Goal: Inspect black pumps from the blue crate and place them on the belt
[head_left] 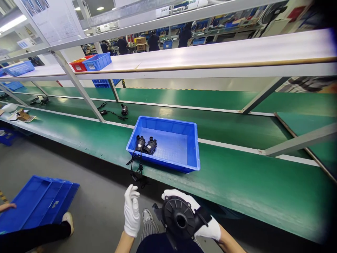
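My right hand (pixel 210 226), in a white glove, grips a black pump (pixel 175 211) close to my body. The pump has a ribbed round face with a hole in its middle, turned up toward me. To its left, my left hand (pixel 131 211) is raised with nothing in it, fingers slightly bent and apart from the thumb. Ahead on the bench is a blue bin (pixel 172 167). Two smaller-looking black pumps (pixel 150 146) stand side by side in its left part, and their black cables (pixel 137 168) hang over the front rim.
The green bench (pixel 250 182) runs across in front of me. Another pump (pixel 124 109) with a cable lies on the conveyor behind. Slanted metal posts (pixel 79 91) carry a white shelf (pixel 200 59) with bins. At lower left, a person's hand is by stacked blue crates (pixel 39 203).
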`<action>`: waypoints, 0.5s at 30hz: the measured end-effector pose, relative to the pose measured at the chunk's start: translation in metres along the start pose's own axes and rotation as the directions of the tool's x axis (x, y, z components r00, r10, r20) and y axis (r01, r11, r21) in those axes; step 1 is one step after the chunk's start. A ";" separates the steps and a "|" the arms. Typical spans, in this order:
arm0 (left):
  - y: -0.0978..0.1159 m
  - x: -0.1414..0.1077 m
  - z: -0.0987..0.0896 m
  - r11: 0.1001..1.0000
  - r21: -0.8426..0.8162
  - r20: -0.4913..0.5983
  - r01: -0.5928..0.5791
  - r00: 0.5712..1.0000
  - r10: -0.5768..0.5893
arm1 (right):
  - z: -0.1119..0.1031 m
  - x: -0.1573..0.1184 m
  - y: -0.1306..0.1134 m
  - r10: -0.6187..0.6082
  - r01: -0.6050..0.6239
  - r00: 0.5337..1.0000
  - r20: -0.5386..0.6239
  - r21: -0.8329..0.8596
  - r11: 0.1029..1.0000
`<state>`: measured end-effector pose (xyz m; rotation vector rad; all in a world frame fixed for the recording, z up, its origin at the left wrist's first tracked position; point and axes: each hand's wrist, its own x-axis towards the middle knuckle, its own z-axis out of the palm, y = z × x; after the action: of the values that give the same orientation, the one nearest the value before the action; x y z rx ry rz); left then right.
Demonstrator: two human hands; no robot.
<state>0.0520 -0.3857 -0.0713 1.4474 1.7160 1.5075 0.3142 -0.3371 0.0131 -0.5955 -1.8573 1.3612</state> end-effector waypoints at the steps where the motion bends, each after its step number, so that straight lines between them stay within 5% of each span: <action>1: -0.001 -0.001 0.000 1.000 -0.001 0.005 0.010 1.000 -0.010 | 0.000 0.000 0.000 0.001 -0.001 1.000 0.000 -0.008 1.000; 7: -0.006 -0.004 -0.001 0.999 0.012 0.056 0.047 0.997 -0.048 | -0.001 -0.001 0.003 0.001 0.001 0.999 0.042 -0.046 0.999; 15: -0.007 -0.007 -0.005 0.994 0.062 0.080 0.095 0.992 -0.100 | -0.005 -0.017 0.022 0.046 -0.049 0.999 0.019 0.165 0.985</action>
<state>0.0476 -0.3934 -0.0784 1.4126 1.7669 1.3387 0.3272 -0.3399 -0.0122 -0.5478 -1.7303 1.5381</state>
